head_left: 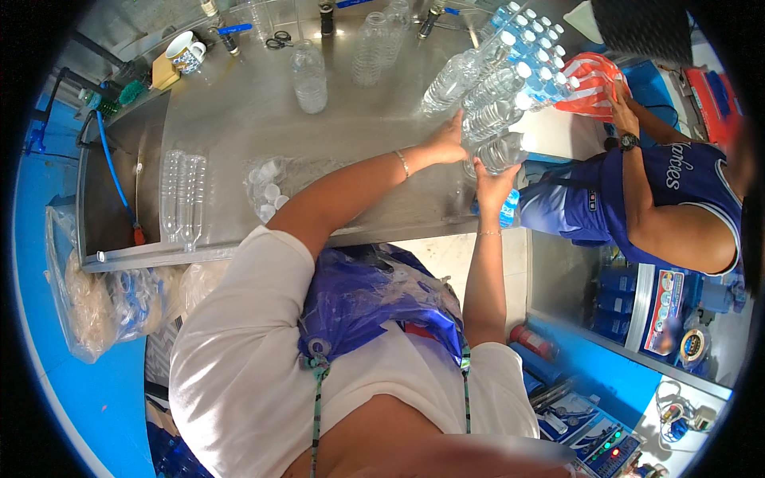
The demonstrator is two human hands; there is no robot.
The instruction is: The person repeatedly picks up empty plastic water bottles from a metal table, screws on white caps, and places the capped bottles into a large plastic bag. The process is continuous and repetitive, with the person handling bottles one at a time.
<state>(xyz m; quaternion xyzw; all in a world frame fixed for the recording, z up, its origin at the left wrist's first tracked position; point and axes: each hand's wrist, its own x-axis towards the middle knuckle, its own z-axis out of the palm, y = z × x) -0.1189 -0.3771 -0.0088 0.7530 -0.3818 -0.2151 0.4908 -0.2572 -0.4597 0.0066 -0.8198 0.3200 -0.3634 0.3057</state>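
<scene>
My right hand [496, 185] is closed round the lower side of a clear plastic bottle [502, 151] with a white cap. Just left of it, my left hand [446, 145] has its fingers and thumb about the base end of another clear capped bottle [488, 121]. More capped bottles [450, 84] stand close behind these at the right end of the steel counter [239, 103]. Beyond them is a dense group of small bottles with white caps and blue labels [535, 48]. A blue-labelled bottle [508, 209] shows below my right hand.
Uncapped bottles [309, 80] stand toward the back; several empty ones [183, 199] lie by the sink [119, 187]. Loose white caps [267, 187] lie in a clear bag. A mug [185, 52] and scissors [279, 40] sit behind. At right, another person [661, 191] handles a red-and-white bag [590, 88].
</scene>
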